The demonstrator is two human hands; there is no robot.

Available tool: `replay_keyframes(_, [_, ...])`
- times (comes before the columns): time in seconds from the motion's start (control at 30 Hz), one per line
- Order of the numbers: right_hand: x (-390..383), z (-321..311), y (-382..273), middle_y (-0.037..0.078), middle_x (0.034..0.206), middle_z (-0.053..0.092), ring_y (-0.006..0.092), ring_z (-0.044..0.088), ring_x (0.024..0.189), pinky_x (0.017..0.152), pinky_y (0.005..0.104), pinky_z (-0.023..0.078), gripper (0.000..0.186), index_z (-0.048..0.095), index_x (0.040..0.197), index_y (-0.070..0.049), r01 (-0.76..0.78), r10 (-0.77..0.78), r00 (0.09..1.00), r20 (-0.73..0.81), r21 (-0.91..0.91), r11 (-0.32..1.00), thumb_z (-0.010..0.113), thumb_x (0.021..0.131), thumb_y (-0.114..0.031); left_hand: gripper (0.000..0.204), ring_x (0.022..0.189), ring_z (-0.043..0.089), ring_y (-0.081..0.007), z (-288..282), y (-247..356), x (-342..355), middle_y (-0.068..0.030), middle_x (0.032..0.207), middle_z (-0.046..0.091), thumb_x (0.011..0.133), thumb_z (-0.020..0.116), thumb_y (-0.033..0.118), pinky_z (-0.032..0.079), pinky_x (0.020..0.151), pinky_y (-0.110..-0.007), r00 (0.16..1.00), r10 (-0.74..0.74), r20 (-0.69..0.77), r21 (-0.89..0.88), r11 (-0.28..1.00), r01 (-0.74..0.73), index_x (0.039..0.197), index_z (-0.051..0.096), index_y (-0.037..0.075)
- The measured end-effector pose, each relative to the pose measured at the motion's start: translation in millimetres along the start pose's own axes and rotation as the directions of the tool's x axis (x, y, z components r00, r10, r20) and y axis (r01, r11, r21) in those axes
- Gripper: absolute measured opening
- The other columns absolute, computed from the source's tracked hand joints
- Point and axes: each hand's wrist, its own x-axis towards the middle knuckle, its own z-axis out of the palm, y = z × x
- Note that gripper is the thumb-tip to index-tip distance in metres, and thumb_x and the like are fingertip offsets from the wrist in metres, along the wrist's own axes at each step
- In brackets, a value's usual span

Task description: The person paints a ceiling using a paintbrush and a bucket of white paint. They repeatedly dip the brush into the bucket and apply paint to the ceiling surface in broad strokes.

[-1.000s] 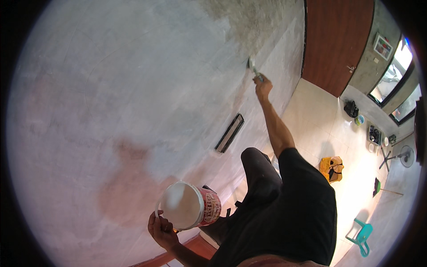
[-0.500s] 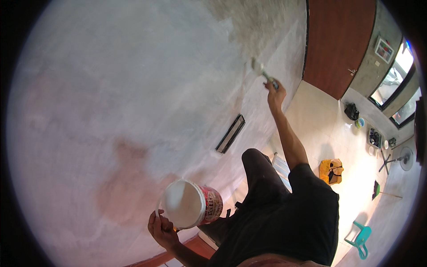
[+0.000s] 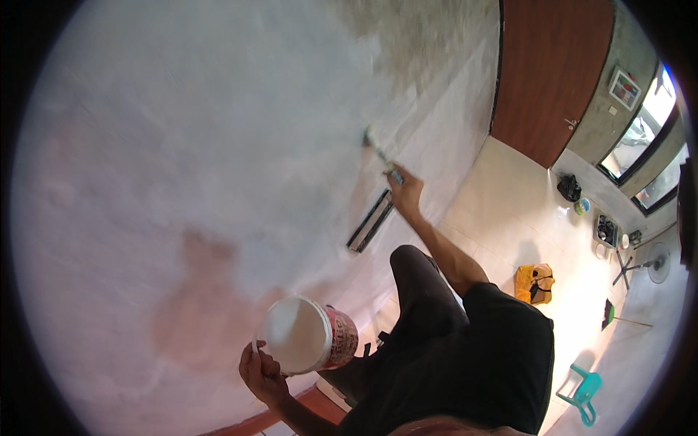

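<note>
My right hand (image 3: pixel 406 192) is closed round the handle of a paintbrush (image 3: pixel 381 154), whose bristles meet the wall (image 3: pixel 240 145). Whitish paint covers most of that wall, while a rough grey-brown patch (image 3: pixel 422 36) shows near its top. At the lower left, my left hand (image 3: pixel 263 376) grips the rim and handle side of a paint bucket (image 3: pixel 342 338). The bucket is white with a red printed side, and pale paint lies inside it. It is tilted in this view, close to my body.
A dark slot-like fixture (image 3: pixel 369 221) is set in the wall below the brush. A brown door (image 3: pixel 552 73) stands at upper right. On the tiled floor are a yellow bag (image 3: pixel 534 284), a teal stool (image 3: pixel 582 392), a black bag (image 3: pixel 569 188) and a fan (image 3: pixel 657 263).
My right hand has carried the paintbrush left and downward along the wall, away from the door. My left hand keeps the bucket in nearly the same place.
</note>
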Motion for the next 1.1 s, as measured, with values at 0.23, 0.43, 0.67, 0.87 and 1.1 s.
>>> replay_keyframes(0.23, [-136.8, -23.2, -48.3, 0.011, 0.099, 0.072, 0.0121, 0.064, 0.093, 0.08, 0.0278, 0.052, 0.026, 0.067, 0.11, 0.002, -0.21, -0.021, 0.74, 0.673, 0.261, 0.942, 0.069, 0.086, -0.007, 0.023, 0.047, 0.022, -0.001, 7.0, 3.6, 2.1, 0.0058, 0.056, 0.033, 0.092, 0.049, 0.01, 0.015, 0.042, -0.02, 0.999, 0.034, 0.042, 0.063, 0.997, -0.037, 0.101, 0.057, -0.009])
replay_keyframes(0.43, [-53.5, 0.6, -1.0, 0.005, 0.091, 0.071, 0.0107, 0.063, 0.081, 0.073, 0.0261, 0.052, 0.023, 0.069, 0.106, 0.0, -0.084, -0.034, 0.738, 0.674, 0.142, 0.986, 0.072, 0.084, -0.006, 0.022, 0.047, 0.021, -0.0011, 1.7, -0.7, 2.5, 0.0062, 0.056, 0.033, 0.091, 0.048, 0.008, 0.015, 0.042, -0.02, 1.0, -0.026, 0.015, -0.029, 0.999, 0.027, 0.1, 0.058, -0.009])
replay_keyframes(0.67, [110.9, -73.6, 25.8, 0.009, 0.087, 0.071, 0.0133, 0.065, 0.08, 0.076, 0.026, 0.051, 0.021, 0.069, 0.1, 0.003, 0.016, -0.063, 0.982, 0.18, 0.255, 0.967, 0.068, 0.081, -0.007, 0.024, 0.048, 0.024, 0.0004, 1.0, 2.8, -1.0, 0.0086, 0.059, 0.031, 0.093, 0.049, 0.014, 0.015, 0.042, -0.019, 0.999, -0.03, 0.026, 0.051, 0.998, 0.029, 0.102, 0.057, -0.006])
replay_keyframes(0.87, [144.5, -107.5, 48.4, 0.02, 0.096, 0.067, 0.0303, 0.069, 0.086, 0.078, 0.0382, 0.058, 0.022, 0.059, 0.105, 0.014, 0.029, 0.063, 0.988, -0.138, 0.576, 0.817, 0.061, 0.089, -0.001, 0.024, 0.05, 0.028, -0.0014, -6.8, -27.9, -3.0, 0.006, 0.062, 0.037, 0.091, 0.049, 0.01, 0.019, 0.045, -0.019, 0.997, -0.045, -0.066, 0.019, 0.999, 0.046, 0.104, 0.061, -0.007])
replay_keyframes(1.1, [11.1, -109.1, -19.2, 0.017, 0.122, 0.056, 0.0274, 0.053, 0.121, 0.099, 0.0404, 0.043, 0.037, 0.051, 0.121, 0.006, -0.605, 0.328, 0.789, 0.52, 0.561, 0.566, 0.052, 0.095, -0.021, 0.026, 0.053, 0.031, -0.0017, 1.2, -23.4, -5.5, 0.0061, 0.061, 0.038, 0.094, 0.046, 0.009, 0.023, 0.048, -0.021, 0.996, -0.086, 0.028, 0.042, 0.996, 0.085, 0.105, 0.064, -0.008])
